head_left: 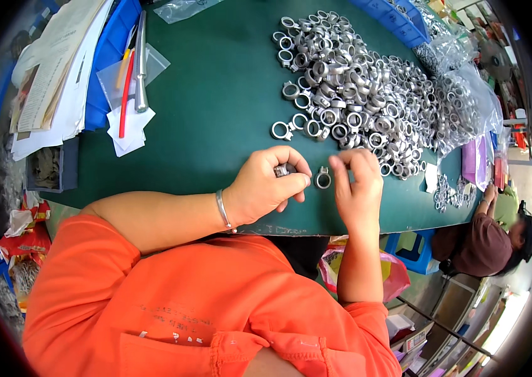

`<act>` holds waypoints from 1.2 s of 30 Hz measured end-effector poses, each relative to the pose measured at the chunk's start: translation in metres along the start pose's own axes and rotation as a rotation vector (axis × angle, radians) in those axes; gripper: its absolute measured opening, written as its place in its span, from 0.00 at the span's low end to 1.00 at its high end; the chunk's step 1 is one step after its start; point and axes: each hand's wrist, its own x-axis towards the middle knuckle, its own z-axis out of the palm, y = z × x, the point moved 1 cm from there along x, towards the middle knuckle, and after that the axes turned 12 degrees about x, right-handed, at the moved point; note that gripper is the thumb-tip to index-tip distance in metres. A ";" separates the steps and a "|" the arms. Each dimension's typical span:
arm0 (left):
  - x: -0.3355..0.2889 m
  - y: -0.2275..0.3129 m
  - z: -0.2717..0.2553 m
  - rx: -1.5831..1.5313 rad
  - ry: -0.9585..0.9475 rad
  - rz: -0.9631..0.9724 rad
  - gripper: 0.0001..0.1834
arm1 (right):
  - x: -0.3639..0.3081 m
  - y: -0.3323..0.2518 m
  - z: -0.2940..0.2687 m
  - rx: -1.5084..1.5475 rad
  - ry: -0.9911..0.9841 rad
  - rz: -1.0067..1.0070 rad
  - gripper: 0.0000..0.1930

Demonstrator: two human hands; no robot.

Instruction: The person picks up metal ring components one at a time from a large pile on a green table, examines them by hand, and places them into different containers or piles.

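Observation:
My left hand (272, 182), a bangle on its wrist, is closed around a small grey metal ring clamp (283, 169) that partly shows between thumb and fingers. Most of that clamp is hidden in the palm, so I cannot tell whether there is more than one. Just to the right, a single ring clamp (323, 179) with a small lug lies on the green table (216, 107). My right hand (360, 182) hovers beside it, thumb and bent fingers apart, with nothing visible between them. Beyond both hands spreads a large heap of similar ring clamps (354, 88).
Blue bins stand at the far left (106, 69) and far right (398, 22). A red pen (126, 94) and a metal rod (141, 63) lie on papers. Clear bags of clamps (461, 107) sit at the right. Another person (483, 242) sits beyond the table's right end.

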 end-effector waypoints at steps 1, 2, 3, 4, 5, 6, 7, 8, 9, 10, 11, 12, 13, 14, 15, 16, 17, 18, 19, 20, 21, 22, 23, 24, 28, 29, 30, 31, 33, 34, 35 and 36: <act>0.000 -0.001 0.001 -0.017 0.001 -0.011 0.02 | 0.006 0.002 0.006 -0.043 0.048 0.000 0.05; 0.001 -0.002 0.001 -0.034 0.001 -0.022 0.02 | 0.012 0.003 0.013 -0.087 0.098 0.000 0.06; 0.002 -0.002 0.000 -0.009 0.005 -0.025 0.02 | 0.016 0.003 0.018 -0.169 0.052 0.054 0.08; 0.002 -0.001 0.000 -0.004 0.002 -0.021 0.02 | 0.018 0.004 0.024 -0.258 0.044 0.043 0.08; 0.002 -0.001 0.001 -0.003 0.018 -0.019 0.02 | 0.018 0.005 0.024 -0.247 0.054 0.014 0.07; 0.001 -0.001 0.000 -0.005 0.039 -0.021 0.02 | 0.017 0.005 0.024 -0.231 0.059 -0.016 0.07; 0.002 0.000 0.000 -0.002 0.039 -0.019 0.02 | 0.016 0.004 0.022 -0.230 0.063 -0.016 0.07; 0.002 0.002 0.000 0.013 0.049 -0.018 0.03 | 0.014 0.003 0.017 -0.095 0.053 0.026 0.07; 0.002 0.001 0.001 0.022 0.061 -0.023 0.04 | 0.010 0.001 0.015 0.040 0.034 0.071 0.07; 0.002 0.002 0.002 0.018 0.063 -0.027 0.04 | 0.007 -0.001 0.014 0.040 0.029 0.075 0.07; 0.002 0.006 0.002 0.026 0.060 -0.020 0.05 | 0.005 -0.004 0.013 0.106 0.054 0.000 0.08; 0.001 0.007 0.003 0.035 0.058 -0.015 0.07 | 0.001 -0.008 0.011 0.171 0.079 -0.074 0.09; 0.002 0.005 0.002 0.032 0.058 -0.021 0.07 | -0.003 -0.012 0.008 0.129 0.057 -0.121 0.10; 0.002 0.003 0.002 0.065 0.054 0.006 0.07 | -0.006 -0.015 0.007 0.125 0.058 -0.149 0.11; 0.002 0.002 0.001 0.102 0.050 0.032 0.08 | -0.010 -0.019 0.008 0.128 0.044 -0.155 0.11; 0.002 0.001 0.001 0.104 0.051 0.023 0.08 | -0.014 -0.022 0.008 0.131 0.029 -0.160 0.12; 0.001 0.002 0.000 0.158 0.069 0.081 0.08 | -0.016 -0.023 0.008 0.136 0.029 -0.152 0.12; 0.002 0.003 0.000 0.211 0.080 0.143 0.09 | -0.017 -0.022 0.006 0.255 0.076 -0.118 0.12; 0.002 0.003 0.000 0.212 0.074 0.138 0.09 | -0.018 -0.021 0.003 0.375 0.124 -0.084 0.12; 0.003 0.003 0.001 0.257 0.074 0.177 0.09 | -0.022 -0.013 0.004 0.534 0.173 0.007 0.11; 0.003 0.002 0.000 0.302 0.079 0.218 0.09 | -0.023 -0.015 0.003 0.635 0.159 0.168 0.10; 0.004 -0.001 0.000 0.302 0.079 0.214 0.09 | -0.024 -0.017 0.002 0.734 0.144 0.331 0.09; 0.004 -0.005 -0.001 0.353 0.088 0.314 0.08 | -0.023 -0.015 -0.003 0.671 -0.030 0.287 0.09; 0.005 -0.004 0.000 0.402 0.090 0.416 0.09 | -0.026 -0.015 -0.001 0.739 -0.050 0.303 0.08; 0.000 0.003 0.002 0.176 0.031 0.135 0.10 | -0.027 -0.018 -0.001 0.559 0.037 0.067 0.09; 0.002 0.004 0.001 0.107 -0.018 0.063 0.11 | -0.026 -0.020 -0.001 0.470 0.073 -0.020 0.10; 0.003 0.005 0.001 0.038 -0.066 -0.008 0.12 | -0.026 -0.020 -0.001 0.471 0.072 -0.020 0.10; 0.003 0.005 0.001 0.037 -0.066 -0.008 0.12 | -0.026 -0.020 -0.001 0.405 0.069 -0.087 0.11; 0.004 0.005 0.001 -0.013 -0.051 -0.014 0.12 | -0.027 -0.021 0.001 0.327 0.083 -0.184 0.13; 0.005 0.005 0.000 -0.015 -0.051 -0.016 0.12 | -0.027 -0.020 0.002 0.328 0.081 -0.182 0.13; 0.005 0.004 -0.001 -0.039 -0.096 -0.058 0.10 | -0.028 -0.020 0.002 0.272 0.080 -0.212 0.12; 0.005 0.004 -0.001 -0.062 -0.141 -0.098 0.09 | -0.028 -0.021 0.002 0.215 0.080 -0.244 0.12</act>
